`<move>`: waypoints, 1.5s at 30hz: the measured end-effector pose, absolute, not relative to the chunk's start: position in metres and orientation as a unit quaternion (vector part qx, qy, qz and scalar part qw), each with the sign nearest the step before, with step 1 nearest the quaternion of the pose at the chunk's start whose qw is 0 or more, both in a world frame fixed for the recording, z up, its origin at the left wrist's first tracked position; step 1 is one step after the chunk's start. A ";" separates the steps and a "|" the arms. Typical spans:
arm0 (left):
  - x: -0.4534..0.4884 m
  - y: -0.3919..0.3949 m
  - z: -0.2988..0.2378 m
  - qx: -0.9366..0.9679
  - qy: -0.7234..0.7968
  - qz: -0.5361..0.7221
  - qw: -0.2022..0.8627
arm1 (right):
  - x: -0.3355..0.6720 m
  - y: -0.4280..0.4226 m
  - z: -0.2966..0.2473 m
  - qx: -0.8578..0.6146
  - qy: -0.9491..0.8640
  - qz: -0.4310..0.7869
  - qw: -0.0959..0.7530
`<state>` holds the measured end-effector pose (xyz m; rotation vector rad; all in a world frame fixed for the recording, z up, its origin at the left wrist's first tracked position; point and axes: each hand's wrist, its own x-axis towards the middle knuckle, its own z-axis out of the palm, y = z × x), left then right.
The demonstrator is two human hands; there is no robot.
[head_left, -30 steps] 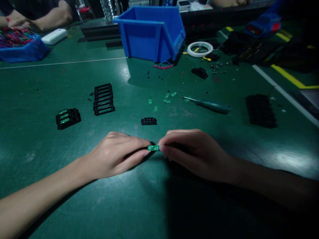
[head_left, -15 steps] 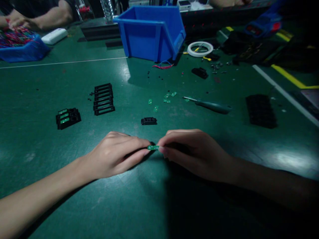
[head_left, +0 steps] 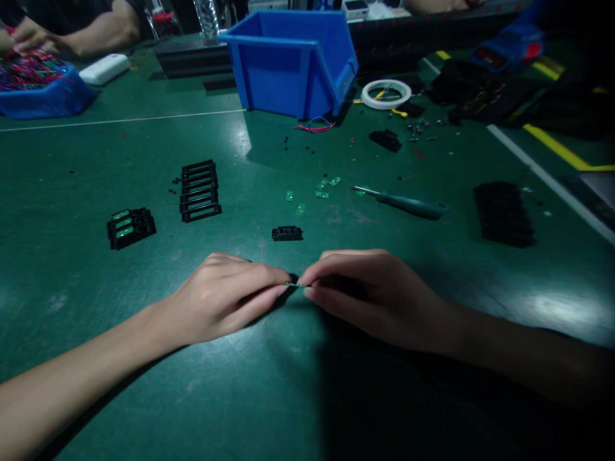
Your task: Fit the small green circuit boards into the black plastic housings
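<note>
I have a small green board (head_left: 296, 285) pinched between my two hands, low over the near part of the desk (head_left: 192, 397). My left hand (head_left: 230, 298) grips one end between thumb and forefinger; my right hand (head_left: 379, 298) grips the other the same way. The board is turned nearly edge-on, so its face hardly shows. I judge the step to be handling or turning this piece; a move from here calls for an even, light pinch at both ends, since something this thin could slip or bend.

Just beyond my fingertips sits a small black holder (head_left: 287, 234), apart from the board. Past it lie loose green pieces (head_left: 321, 194), and a screwdriver (head_left: 408, 203) off to the right, its tip by another green piece. To my left are a black block (head_left: 144, 221) carrying three green boards and a slotted black rack (head_left: 199, 190). A blue bin (head_left: 273, 73) stands at the back, with a tape roll (head_left: 366, 99) beside it. Nothing blocks my hands directly; the holder and loose pieces are what a forward reach could knock.
</note>
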<state>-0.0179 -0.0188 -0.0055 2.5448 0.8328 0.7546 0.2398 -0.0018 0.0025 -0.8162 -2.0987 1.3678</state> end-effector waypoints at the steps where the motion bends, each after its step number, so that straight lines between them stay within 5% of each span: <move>1: -0.018 -0.019 -0.006 0.900 0.292 0.269 0.179 | 0.239 -0.002 0.002 -0.300 -0.770 0.503 0.252; 45: -0.016 -0.019 -0.003 0.894 0.293 0.262 0.215 | 0.238 -0.003 0.002 -0.293 -0.773 0.502 0.255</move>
